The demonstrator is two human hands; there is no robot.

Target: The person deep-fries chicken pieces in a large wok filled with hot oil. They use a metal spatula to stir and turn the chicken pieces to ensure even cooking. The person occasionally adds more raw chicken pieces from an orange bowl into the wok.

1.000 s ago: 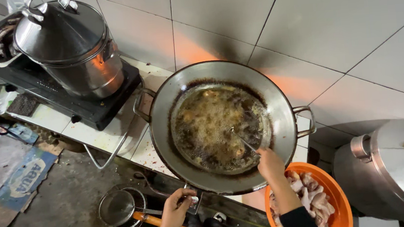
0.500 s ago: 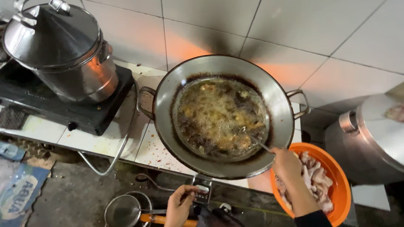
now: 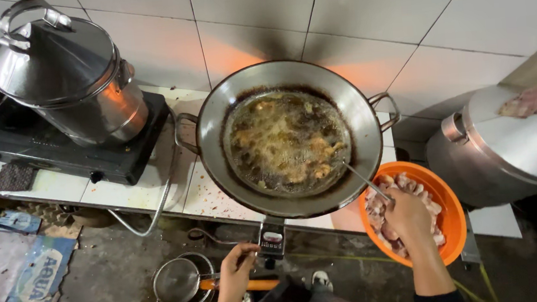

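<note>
A large steel wok (image 3: 370,129) sits on a burner with food frying in bubbling oil (image 3: 287,144). My right hand (image 3: 407,213) grips a thin metal utensil (image 3: 365,180) whose tip reaches into the oil at the wok's right side. Below that hand is an orange bowl (image 3: 452,219) of raw meat pieces. My left hand (image 3: 237,273) is pinched on the stove's control knob (image 3: 271,241) under the wok's front edge.
A lidded steel pot (image 3: 74,77) stands on a black portable stove (image 3: 68,159) at left. A big steel pot with meat on its lid (image 3: 514,149) stands at right. A wire strainer with an orange handle (image 3: 183,281) lies on the floor below.
The view has moved closer. My right hand has drawn back from over the wok toward the orange bowl, still holding the utensil. My left hand stays at the stove knob.
</note>
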